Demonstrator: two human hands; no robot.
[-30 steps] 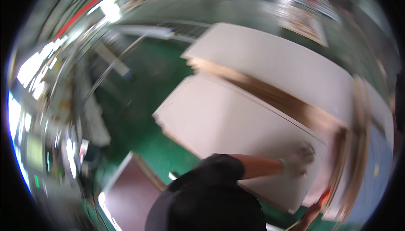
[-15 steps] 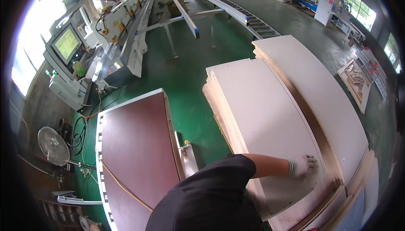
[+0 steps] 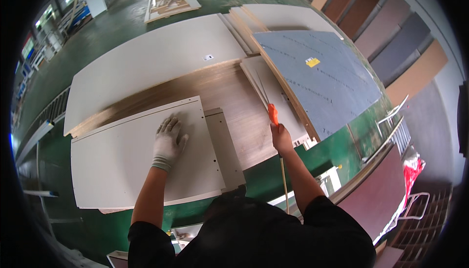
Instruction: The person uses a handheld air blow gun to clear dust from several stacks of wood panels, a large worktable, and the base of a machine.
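My left hand (image 3: pixel 168 143), in a white knitted glove, lies flat with fingers extended on a white panel (image 3: pixel 117 165) at the top of a stack. This panel has small holes along its right edge. My bare right hand (image 3: pixel 282 141) is wrapped round the orange handle of an air blow gun (image 3: pixel 273 114), whose long thin nozzle points away from me. A yellowish hose (image 3: pixel 284 180) runs down from that hand. Under the gun are a narrower white board (image 3: pixel 281 106) and a brown wood-grain panel (image 3: pixel 227 94).
A long white panel (image 3: pixel 156 50) lies behind the stack. To the right is a blue-grey sheet (image 3: pixel 317 82) with a yellow label. Coloured boards (image 3: pixel 383 23) lean on the right wall. A maroon panel (image 3: pixel 373 194) stands at the lower right, and offcuts (image 3: pixel 171 1) lie farther back.
My view has swung right, away from the machine and roller tracks, toward the panel stacks and wall. The gloved hand still rests on the white panel. My right hand with the blow gun has come into view.
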